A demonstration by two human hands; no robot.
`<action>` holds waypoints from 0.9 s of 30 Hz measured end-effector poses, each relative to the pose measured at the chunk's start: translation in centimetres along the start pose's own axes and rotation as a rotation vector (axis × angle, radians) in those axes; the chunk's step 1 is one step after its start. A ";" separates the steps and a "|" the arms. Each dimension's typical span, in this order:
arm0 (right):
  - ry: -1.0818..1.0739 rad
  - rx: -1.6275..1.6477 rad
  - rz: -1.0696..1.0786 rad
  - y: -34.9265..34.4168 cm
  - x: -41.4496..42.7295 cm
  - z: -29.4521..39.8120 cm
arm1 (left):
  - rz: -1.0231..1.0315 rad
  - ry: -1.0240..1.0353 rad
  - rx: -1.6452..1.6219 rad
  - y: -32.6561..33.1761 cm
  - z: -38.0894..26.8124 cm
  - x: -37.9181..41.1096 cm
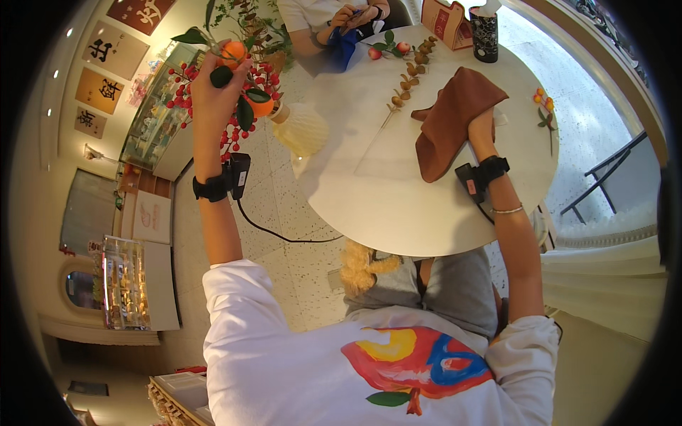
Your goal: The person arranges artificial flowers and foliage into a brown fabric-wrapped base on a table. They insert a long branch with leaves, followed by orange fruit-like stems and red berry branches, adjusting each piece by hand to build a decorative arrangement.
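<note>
My left hand is raised at the upper left, its fingers around an orange fruit that looks artificial, on a green-leaved stem. A second orange fruit and red berry sprigs hang just below it, by the mouth of a cream ribbed vase tilted at the table's left edge. Over the white round table, my right hand holds a brown cloth, which covers most of its fingers. A long dried brown-leaved stem lies left of the cloth.
Across the table, a person's hands hold a small object above a blue cloth. A red-fruited sprig, folded card stand, black tissue holder and orange-berried sprig are on the table. A cable trails from my left wrist.
</note>
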State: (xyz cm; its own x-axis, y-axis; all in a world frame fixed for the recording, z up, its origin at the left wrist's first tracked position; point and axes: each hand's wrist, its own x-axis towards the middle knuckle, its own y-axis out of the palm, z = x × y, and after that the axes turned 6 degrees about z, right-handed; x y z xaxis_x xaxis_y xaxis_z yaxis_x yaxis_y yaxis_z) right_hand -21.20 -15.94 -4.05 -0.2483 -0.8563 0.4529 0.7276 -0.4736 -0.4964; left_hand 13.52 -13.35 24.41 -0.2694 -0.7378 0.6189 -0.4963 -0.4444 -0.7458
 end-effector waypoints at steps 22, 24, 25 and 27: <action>0.121 0.498 0.048 -0.9 -0.4 1.4 | 0.268 0.402 -1.168 -8.7 -11.1 -4.8; 0.190 0.635 0.056 -1.7 -1.0 3.0 | 0.443 0.291 -1.297 -6.2 -11.1 -3.5; 0.224 0.710 0.067 -2.1 -1.5 4.2 | 0.530 0.225 -1.330 -4.6 -11.1 -3.0; 0.303 0.779 0.046 -4.0 -1.9 5.0 | 0.712 0.115 -1.399 1.7 -10.9 -2.0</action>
State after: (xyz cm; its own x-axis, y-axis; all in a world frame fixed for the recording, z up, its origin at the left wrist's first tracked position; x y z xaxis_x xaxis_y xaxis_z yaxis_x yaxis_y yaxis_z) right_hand -20.46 -11.41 0.84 -0.2877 -0.9423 0.1709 0.9474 -0.2540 0.1946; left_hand 4.18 -7.08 24.57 -0.7981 -0.5122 0.3173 -0.5678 0.8156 -0.1115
